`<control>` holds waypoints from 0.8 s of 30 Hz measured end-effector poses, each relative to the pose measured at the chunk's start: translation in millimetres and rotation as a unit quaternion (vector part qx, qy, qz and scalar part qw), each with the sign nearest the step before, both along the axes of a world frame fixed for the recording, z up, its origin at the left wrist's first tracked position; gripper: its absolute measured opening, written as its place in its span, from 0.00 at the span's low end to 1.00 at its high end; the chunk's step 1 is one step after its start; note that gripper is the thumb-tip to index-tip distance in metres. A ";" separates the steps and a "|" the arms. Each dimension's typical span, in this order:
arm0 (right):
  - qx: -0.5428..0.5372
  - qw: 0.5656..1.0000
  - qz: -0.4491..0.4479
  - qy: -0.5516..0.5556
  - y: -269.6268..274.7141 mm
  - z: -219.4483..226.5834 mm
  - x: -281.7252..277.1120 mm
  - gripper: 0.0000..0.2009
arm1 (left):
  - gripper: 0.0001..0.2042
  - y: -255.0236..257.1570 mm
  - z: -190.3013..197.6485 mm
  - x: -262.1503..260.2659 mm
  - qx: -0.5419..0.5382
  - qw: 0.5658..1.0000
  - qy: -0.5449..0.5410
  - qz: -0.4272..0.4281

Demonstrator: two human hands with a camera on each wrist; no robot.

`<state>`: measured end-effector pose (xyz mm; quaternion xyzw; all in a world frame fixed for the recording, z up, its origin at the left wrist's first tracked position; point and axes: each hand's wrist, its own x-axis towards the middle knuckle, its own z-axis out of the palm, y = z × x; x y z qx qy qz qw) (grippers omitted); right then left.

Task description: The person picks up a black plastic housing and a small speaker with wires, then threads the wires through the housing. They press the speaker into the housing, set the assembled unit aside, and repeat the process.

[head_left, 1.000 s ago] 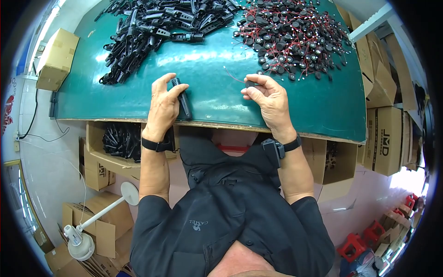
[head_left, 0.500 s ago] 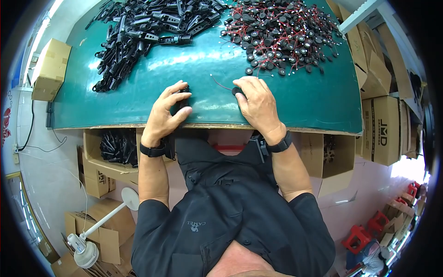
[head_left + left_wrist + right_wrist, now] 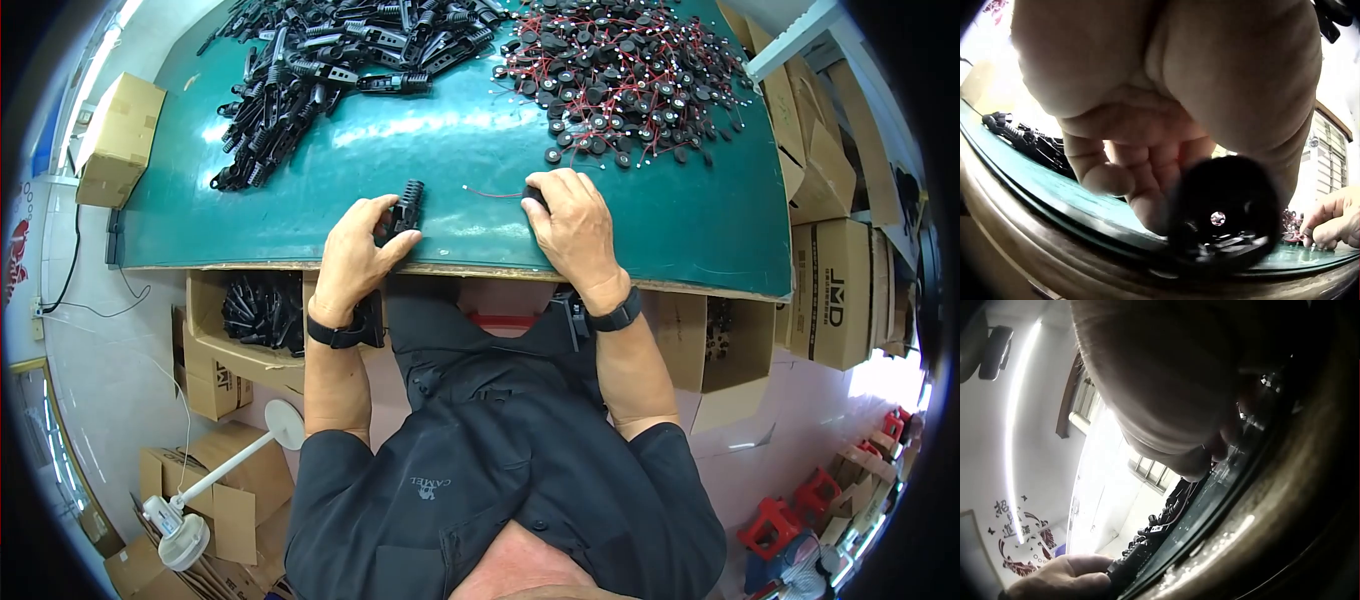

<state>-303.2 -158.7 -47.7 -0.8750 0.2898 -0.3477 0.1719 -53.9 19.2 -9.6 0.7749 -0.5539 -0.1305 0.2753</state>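
Head view: housing [image 3: 410, 203] and disc [image 3: 534, 196] held apart

The left hand [image 3: 354, 252] has thumb and fingers curled about the housing, above the table [image 3: 470, 232] near its front edge; its long axis points forward, leaning slightly right. To its right, the right hand's [image 3: 574, 232] fingers pinch the disc, whose red wire [image 3: 494, 194] extends toward the housing. Black, the housing is ribbed forward, round and hollow behind.

black short-sleeved shirt [image 3: 480, 440] | pale CAMEL chest logo [image 3: 428, 488] | dark trousers [image 3: 432, 325] | black wrist straps [image 3: 620, 313]
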 end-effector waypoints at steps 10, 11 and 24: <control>0.122 0.980 0.026 -0.155 -3.3 -0.5 1.6 0.16 | 0.22 -0.6 -5.9 -7.9 -0.050 0.998 0.018 -0.041; 0.088 0.983 0.027 -0.162 -3.7 -0.6 2.3 0.16 | 0.23 -0.4 -6.0 -9.3 -0.063 0.996 0.034 -0.044; -0.114 0.959 0.019 -0.257 1.0 19.3 14.0 0.20 | 0.26 0.3 -36.7 -27.6 -0.180 0.974 0.138 -0.021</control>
